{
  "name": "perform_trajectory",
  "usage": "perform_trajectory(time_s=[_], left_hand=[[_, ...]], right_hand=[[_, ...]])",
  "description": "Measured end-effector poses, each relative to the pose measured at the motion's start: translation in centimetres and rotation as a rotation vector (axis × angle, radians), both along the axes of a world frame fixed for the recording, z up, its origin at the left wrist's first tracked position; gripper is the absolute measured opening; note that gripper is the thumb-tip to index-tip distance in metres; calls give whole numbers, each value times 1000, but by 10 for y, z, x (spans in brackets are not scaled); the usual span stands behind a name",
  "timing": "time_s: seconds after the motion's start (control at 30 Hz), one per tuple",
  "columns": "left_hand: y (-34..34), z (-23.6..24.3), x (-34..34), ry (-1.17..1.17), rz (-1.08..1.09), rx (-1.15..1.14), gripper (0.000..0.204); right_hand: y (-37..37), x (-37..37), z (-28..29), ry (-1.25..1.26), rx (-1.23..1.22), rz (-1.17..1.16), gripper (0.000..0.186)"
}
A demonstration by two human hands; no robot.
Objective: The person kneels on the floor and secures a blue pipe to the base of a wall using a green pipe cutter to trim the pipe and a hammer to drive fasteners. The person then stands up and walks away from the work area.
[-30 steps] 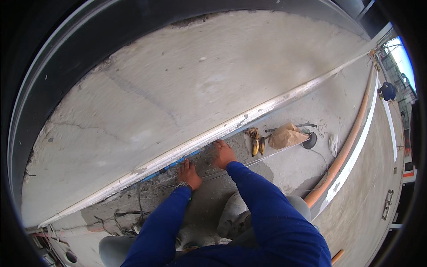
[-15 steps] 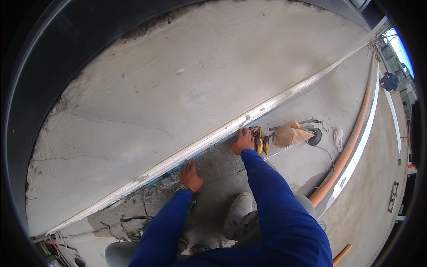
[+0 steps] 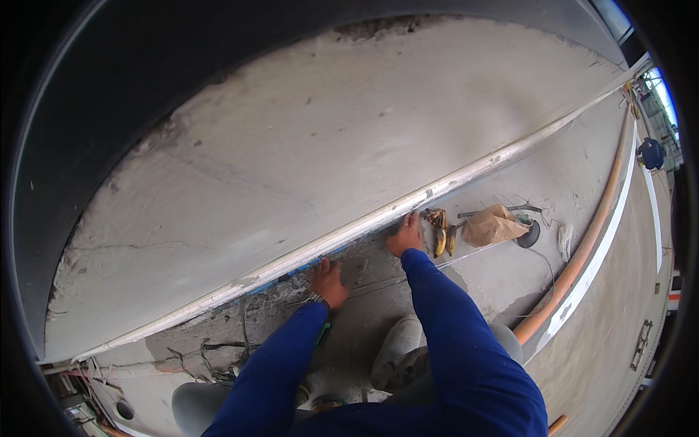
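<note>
My left hand reaches to the foot of a long white rounded edging, fingers stretched out and apart, a watch or bracelet at the wrist. A narrow blue strip shows along the underside of the edging, close by its fingertips. Farther right, my right hand lies against the same edge with its fingers extended; their tips are partly lost in shadow. Neither hand visibly holds anything. Just right of that hand lie several browned bananas on the grey ground.
A crumpled brown paper bag lies beyond the bananas, beside a black round object. An orange pipe curves along the right. Dark cables lie at lower left. A broad grey slab rises beyond the edging. Another person is far right.
My view has shifted, so the bananas and bag sit farther right and slightly lower. Both hands remain along the edging, the left appearing a little nearer to the right.
</note>
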State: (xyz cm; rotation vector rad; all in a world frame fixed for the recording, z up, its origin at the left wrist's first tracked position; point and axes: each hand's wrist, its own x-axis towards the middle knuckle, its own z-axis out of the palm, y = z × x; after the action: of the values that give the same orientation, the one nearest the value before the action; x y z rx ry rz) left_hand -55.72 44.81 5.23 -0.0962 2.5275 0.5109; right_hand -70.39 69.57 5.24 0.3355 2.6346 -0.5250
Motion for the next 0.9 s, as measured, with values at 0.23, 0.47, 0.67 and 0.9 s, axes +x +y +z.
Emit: perform_trajectory(time_s=[0.23,0.47,0.67,0.9], left_hand=[[1,13,-1,-79,40,64,82],[8,21,-14,-147,23,102,79],[-2,10,4,-147,90,77,75],[16,19,-12,-52,102,186,71]], right_hand=[[-27,11,-5,-43,28,57,107],[14,-10,-44,-50,-6,211,116],[-31,17,-42,-4,40,176,107],[-30,41,-77,83,176,299,102]])
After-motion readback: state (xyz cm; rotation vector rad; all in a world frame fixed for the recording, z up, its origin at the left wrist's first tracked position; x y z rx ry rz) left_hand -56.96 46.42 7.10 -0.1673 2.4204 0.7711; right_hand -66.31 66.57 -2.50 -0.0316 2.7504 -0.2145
